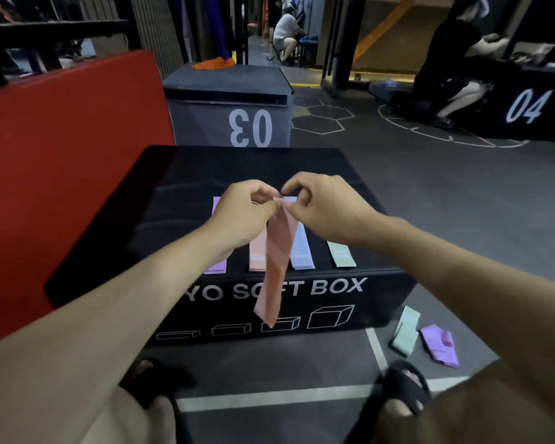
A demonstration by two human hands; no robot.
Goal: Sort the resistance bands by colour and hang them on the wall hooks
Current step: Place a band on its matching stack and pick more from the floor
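A pink resistance band point(277, 257) hangs twisted in the air above the black soft box point(180, 193). My left hand point(242, 208) and my right hand point(321, 206) both pinch its top end, close together. Flat on the box lie a purple band point(216, 267), partly hidden by my left arm, another pink band point(257, 253), a pale blue band point(302, 248) and a green band point(342, 254), side by side. On the floor to the right lie a green band point(406, 331) and a purple band point(439, 346).
A red padded block point(61, 155) stands to the left. A grey box marked 03 point(231, 100) sits behind, with an orange item point(213, 64) on it. A black box marked 04 point(526, 107) is at far right with a person crouching beside it; another person sits farther back.
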